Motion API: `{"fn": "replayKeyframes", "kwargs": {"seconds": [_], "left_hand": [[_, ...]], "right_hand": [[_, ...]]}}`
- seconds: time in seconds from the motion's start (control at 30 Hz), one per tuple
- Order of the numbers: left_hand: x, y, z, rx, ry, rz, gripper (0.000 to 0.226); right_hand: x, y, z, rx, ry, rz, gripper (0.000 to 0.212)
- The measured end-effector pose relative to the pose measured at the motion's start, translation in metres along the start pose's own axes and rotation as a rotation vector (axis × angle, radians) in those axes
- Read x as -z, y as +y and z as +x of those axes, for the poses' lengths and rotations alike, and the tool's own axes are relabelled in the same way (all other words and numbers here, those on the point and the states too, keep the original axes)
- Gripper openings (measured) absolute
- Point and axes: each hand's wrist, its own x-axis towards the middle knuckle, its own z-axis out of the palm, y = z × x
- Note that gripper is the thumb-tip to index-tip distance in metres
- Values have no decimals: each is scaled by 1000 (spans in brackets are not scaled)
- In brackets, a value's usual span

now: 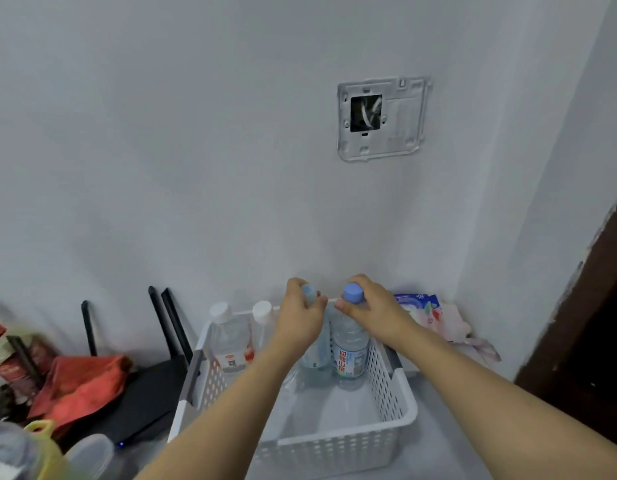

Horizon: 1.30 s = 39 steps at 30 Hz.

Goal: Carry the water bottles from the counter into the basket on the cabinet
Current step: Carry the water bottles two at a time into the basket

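A: Item one, white perforated basket [392, 415], on the grey cabinet top. Contents?

B: Four bottles, all upright along the far wall. Two white-capped bottles [231, 336] at far left. Two blue-capped, centre and right of them.

A: Hands?

B: Left hand [300, 315] curled round the neck of the left blue-capped bottle [314, 351]. Right hand [369, 311] pinching the right blue-capped bottle [350, 344] just under its cap. Both bottle bases appear to sit on the basket floor, though the left one is mostly hidden behind the forearm, so I can't be sure.

A: Adjacent stock?

B: Black router [144, 386] and red cloth [82, 379] to the left, wipes packet [419, 306] far right by the corner.

A: Risks?

B: If a base is not yet flat, letting go could tip that bottle onto its neighbours. Drawing the forearms back low may catch the near rim and shift the basket. The near half of the basket is unfilled, so a toppled bottle would roll there.
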Motion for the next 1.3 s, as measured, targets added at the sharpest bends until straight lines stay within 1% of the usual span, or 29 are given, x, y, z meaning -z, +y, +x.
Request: {"fn": "replayKeyframes", "kwargs": {"seconds": [0.1, 0.23, 0.37, 0.43, 0.5, 0.63, 0.73, 0.8, 0.87, 0.97, 1.03, 1.07, 1.1, 1.13, 1.17, 1.2, 1.27, 1.3], "left_hand": [[-9, -18, -3, -11, 27, 8, 21], [-10, -24, -1, -35, 40, 25, 20], [-11, -28, -4, -93, 51, 19, 20], [-12, -28, -8, -135, 57, 29, 22], [-13, -25, -11, -161, 53, 42, 22], [-8, -13, -15, -129, 41, 106, 20], [5, 3, -19, -99, 47, 198, 27], [15, 15, -20, -129, 75, 247, 30], [23, 29, -22, -208, 117, 326, 32], [30, 46, -25, -383, 136, 553, 30], [33, 62, -31, -543, 133, 663, 21], [34, 69, -33, -642, 130, 713, 12], [32, 75, -33, -691, 100, 778, 6], [30, 79, -32, -740, 89, 831, 14], [26, 81, -27, -785, 72, 845, 19], [20, 84, -24, -805, 43, 846, 19], [9, 90, -20, -867, 45, 858, 13], [0, 91, -17, -895, 46, 857, 15]], "right_hand": [[-3, 5, -2, 9, -18, -11, 35], [-3, 9, -6, -19, -76, 26, 42], [-3, 7, -9, -39, -92, 44, 31], [-3, 4, -11, -43, -104, 41, 30], [-2, 0, -13, -59, -133, 35, 32], [5, -13, -22, -103, -176, -17, 41], [16, -28, -33, -108, -159, -67, 49], [26, -38, -40, -95, -121, -99, 51], [36, -47, -48, -81, -78, -138, 52], [52, -59, -61, -89, -16, -186, 57], [63, -65, -71, -87, 35, -220, 60], [69, -67, -77, -83, 58, -249, 62], [75, -69, -82, -83, 77, -287, 63], [81, -69, -88, -91, 92, -324, 63], [87, -71, -94, -104, 108, -358, 63], [93, -71, -100, -121, 129, -385, 62], [104, -72, -114, -166, 189, -429, 61], [109, -71, -122, -192, 221, -447, 61]]}}
